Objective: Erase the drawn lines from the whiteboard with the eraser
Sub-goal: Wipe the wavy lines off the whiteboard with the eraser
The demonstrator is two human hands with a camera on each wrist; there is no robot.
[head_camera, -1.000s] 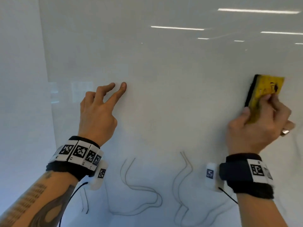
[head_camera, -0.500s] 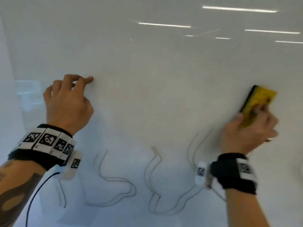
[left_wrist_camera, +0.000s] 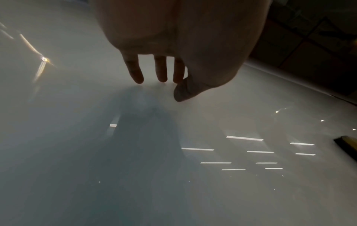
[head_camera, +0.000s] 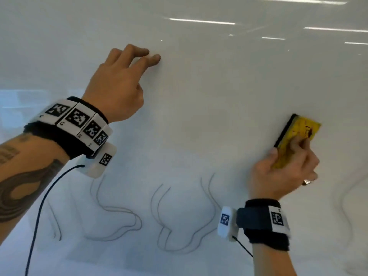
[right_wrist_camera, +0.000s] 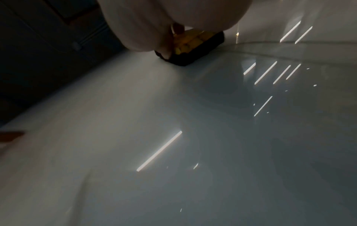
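A glossy whiteboard [head_camera: 199,108] fills the head view. Thin grey curved lines [head_camera: 127,218] run across its lower part, and more lines [head_camera: 342,198] curve at the right. My right hand [head_camera: 282,168] grips a yellow eraser [head_camera: 298,134] with a black felt side, pressed flat on the board above the lines. The right wrist view shows the eraser [right_wrist_camera: 195,50] under my palm, felt on the board. My left hand [head_camera: 119,84] rests its fingertips [head_camera: 154,58] on the board at upper left, holding nothing. In the left wrist view, its fingers [left_wrist_camera: 135,71] hang straight toward the board.
Ceiling lights reflect as bright streaks [head_camera: 201,20] in the upper board. A black cable [head_camera: 39,212] hangs from my left wrist band. The board's dark edge [left_wrist_camera: 301,82] shows in the left wrist view, with the eraser's corner [left_wrist_camera: 347,143] at the far right.
The eraser has slid down the board, from high on the right toward the drawn lines. My left hand has stayed on the board with its fingers shifting a little.
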